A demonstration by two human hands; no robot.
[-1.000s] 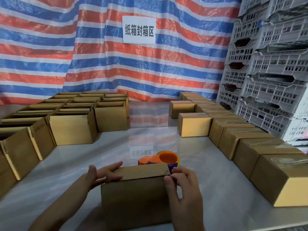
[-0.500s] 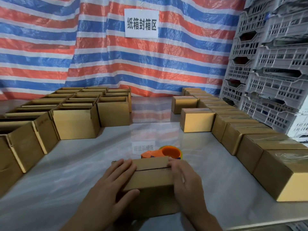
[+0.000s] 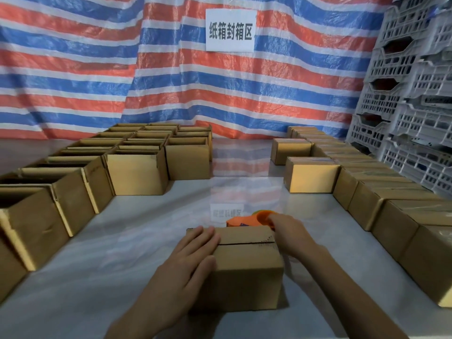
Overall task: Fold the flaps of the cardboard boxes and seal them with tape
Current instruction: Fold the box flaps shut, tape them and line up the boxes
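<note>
A small cardboard box (image 3: 247,267) stands on the table right in front of me, its top flaps folded down and meeting at a dark seam. My left hand (image 3: 190,260) lies flat on the left part of the box top, fingers straight, pressing the flaps. Just behind the box sits an orange tape dispenser (image 3: 249,220). My right hand (image 3: 287,231) has reached past the box's far right corner and touches the dispenser's round end; whether the fingers have closed round it is hidden.
Several open-topped boxes (image 3: 137,172) stand in rows on the left of the grey table (image 3: 97,277). Several closed boxes (image 3: 310,178) line the right side. White plastic crates (image 3: 415,113) are stacked at the far right. A striped tarp with a white sign (image 3: 231,30) hangs behind.
Both hands folded the flaps down. My right hand then left the box top and moved back to the tape dispenser. The left hand stays pressed on the flaps.
</note>
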